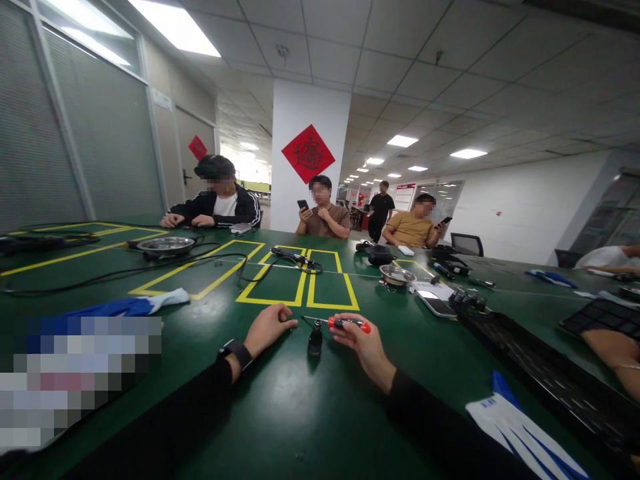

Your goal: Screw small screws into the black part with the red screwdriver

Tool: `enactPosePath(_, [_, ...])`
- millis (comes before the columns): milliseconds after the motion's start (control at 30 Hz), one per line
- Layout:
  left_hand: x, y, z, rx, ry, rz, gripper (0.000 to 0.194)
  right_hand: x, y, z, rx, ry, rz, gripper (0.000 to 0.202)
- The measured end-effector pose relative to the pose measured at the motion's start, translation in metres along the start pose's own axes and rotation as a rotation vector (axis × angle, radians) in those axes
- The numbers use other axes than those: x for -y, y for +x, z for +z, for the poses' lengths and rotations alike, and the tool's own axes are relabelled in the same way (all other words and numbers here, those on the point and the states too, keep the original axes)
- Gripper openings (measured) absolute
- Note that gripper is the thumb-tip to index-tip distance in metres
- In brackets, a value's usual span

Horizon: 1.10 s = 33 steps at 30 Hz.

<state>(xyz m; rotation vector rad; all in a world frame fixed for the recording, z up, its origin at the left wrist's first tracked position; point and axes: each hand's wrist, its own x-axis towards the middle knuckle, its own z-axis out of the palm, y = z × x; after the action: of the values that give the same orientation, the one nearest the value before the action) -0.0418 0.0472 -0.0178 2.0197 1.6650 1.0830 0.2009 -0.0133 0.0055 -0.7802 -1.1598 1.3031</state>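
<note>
My right hand (361, 343) holds a red and black screwdriver (350, 325) by its handle, with the thin shaft pointing left. Below the shaft, a small black cylindrical part (315, 339) stands on the green table (295, 413), between my hands. The shaft passes close to its top; whether they touch is unclear. My left hand (271, 330) is at the left of the black part, thumb and fingers bent toward each other near the screwdriver's tip. Whatever lies between those fingers, if anything, is too small to tell.
Yellow tape rectangles (333, 306) mark the table ahead. Metal bowls (397, 275), cables and a phone (436, 304) lie farther off. A long black tray (540, 373) and a white-blue glove (520, 430) are at right, another glove (130, 307) at left. People sit across the table.
</note>
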Motion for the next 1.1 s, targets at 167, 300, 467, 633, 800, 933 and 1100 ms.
enactPosePath(167, [0.0011, -0.0004, 0.0004, 0.012, 0.038, 0.022, 0.033, -0.0015, 0.0006, 0.0001, 0.019, -0.009, 0.002, 0.025])
enactPosePath(300, [-0.0014, -0.0012, -0.0002, 0.016, 0.025, 0.021, 0.035, 0.0003, 0.0003, 0.0, -0.003, 0.039, 0.001, 0.025])
enactPosePath(467, [-0.006, -0.0014, -0.0018, -0.027, -0.023, 0.001, 0.044, 0.0034, -0.0019, 0.0008, -0.015, 0.061, -0.014, 0.027])
enactPosePath(633, [-0.0059, 0.0006, -0.0009, -0.027, -0.104, 0.069, 0.042, 0.0052, -0.0035, 0.0013, 0.01, 0.086, -0.041, 0.024])
enactPosePath(800, [-0.0053, 0.0027, -0.0008, -0.009, -0.119, 0.057, 0.039, 0.0073, -0.004, 0.0025, 0.021, 0.096, -0.043, 0.022])
enactPosePath(933, [-0.0064, 0.0016, -0.0013, -0.045, -0.136, 0.043, 0.041, 0.0082, -0.0047, 0.0034, 0.031, 0.108, -0.046, 0.022])
enactPosePath(1100, [-0.0085, 0.0015, -0.0018, -0.004, -0.199, 0.069, 0.042, 0.0078, -0.0051, 0.0027, 0.028, 0.131, -0.05, 0.021])
